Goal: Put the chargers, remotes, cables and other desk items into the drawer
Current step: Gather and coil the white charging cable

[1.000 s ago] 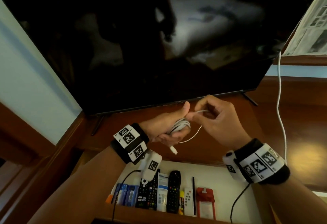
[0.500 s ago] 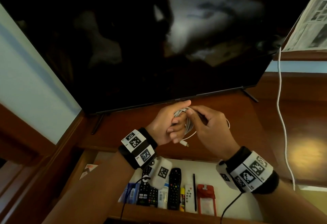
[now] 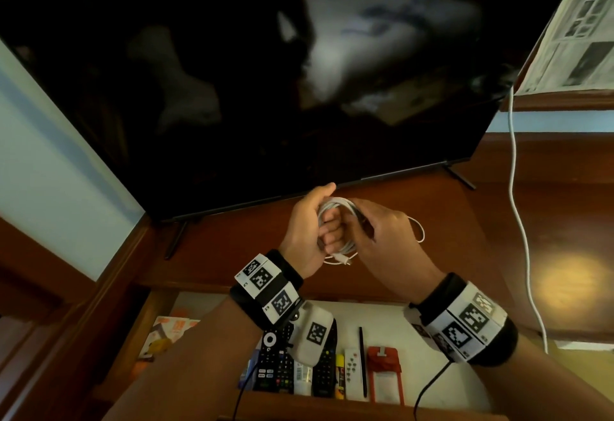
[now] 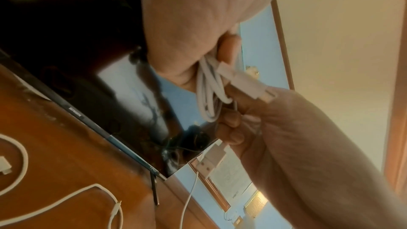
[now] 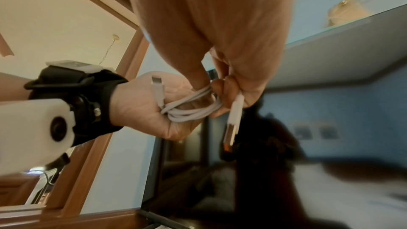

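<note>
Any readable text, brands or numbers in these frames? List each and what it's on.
"SKYWORTH": on the TV's bottom bezel, reads upside down in the left wrist view.
Newspaper: print too small to read.
Remotes in the drawer: button labels too small.
Wrist bands: only square code markers, no words.

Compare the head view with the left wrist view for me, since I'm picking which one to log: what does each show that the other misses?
Only the head view shows the open drawer below the hands, with remotes, a red case and a black pen lying inside. Only the left wrist view shows more white cables loose on the desk, plus the USB plug at the right hand's fingers. Both show the left hand gripping the coiled cable before the TV.
</note>
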### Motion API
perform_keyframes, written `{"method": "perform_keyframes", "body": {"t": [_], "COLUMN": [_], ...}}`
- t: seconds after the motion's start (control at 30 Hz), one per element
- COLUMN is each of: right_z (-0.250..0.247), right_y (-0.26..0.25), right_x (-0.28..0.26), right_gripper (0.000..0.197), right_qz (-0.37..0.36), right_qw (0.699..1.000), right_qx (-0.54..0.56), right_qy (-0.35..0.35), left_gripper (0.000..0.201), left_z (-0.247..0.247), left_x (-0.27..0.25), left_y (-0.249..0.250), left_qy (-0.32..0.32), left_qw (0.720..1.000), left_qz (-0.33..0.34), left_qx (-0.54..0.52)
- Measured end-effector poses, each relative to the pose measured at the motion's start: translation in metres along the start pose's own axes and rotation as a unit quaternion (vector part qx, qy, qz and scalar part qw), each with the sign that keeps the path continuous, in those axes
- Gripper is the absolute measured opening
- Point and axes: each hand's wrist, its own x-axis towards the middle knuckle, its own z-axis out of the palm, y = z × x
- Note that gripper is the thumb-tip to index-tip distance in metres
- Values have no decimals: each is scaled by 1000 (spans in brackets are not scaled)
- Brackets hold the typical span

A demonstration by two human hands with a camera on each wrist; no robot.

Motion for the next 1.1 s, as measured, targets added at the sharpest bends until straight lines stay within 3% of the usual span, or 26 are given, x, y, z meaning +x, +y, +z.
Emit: {"method": "perform_keyframes", "body": {"t": [0.17, 0.4, 0.57, 0.67, 0.73, 0.8, 0.87, 0.93, 1.1], "right_z": [-14, -13, -28, -33, -32, -30, -28, -27, -21], "right_y": [1, -4, 5, 19, 29, 31, 28, 21, 9], "right_x": [5, 3, 4, 8, 13, 15, 17, 18, 17], "right_gripper": [22, 16, 37, 48, 37, 21, 17, 18, 21], "right_qz": [0, 5, 87, 21, -2, 15, 44, 120, 214], "right_qw": [999, 1000, 986, 994, 991, 991, 996, 986, 921], "right_qx": [-43, -3, 111, -26, -110, -128, -59, 77, 319], "right_qy": [-19, 15, -94, -103, -77, -22, 45, 85, 66], "left_gripper": [46, 43, 42, 42, 41, 41, 41, 41, 42], "left_z": [-8, -15, -21, -23, -22, -19, -16, -15, -16], "left_x": [3, 4, 3, -3, -7, -10, -11, -10, -7], "left_y": [5, 4, 13, 17, 21, 23, 24, 26, 30], "left_qy": [-74, -72, -71, -103, -127, -143, -146, -144, -130], "left_qw": [997, 997, 995, 992, 989, 986, 985, 984, 983], "left_qz": [3, 5, 5, 6, 3, 1, 3, 7, 21], "left_qx": [6, 13, 67, 72, 74, 84, 90, 101, 129]}}
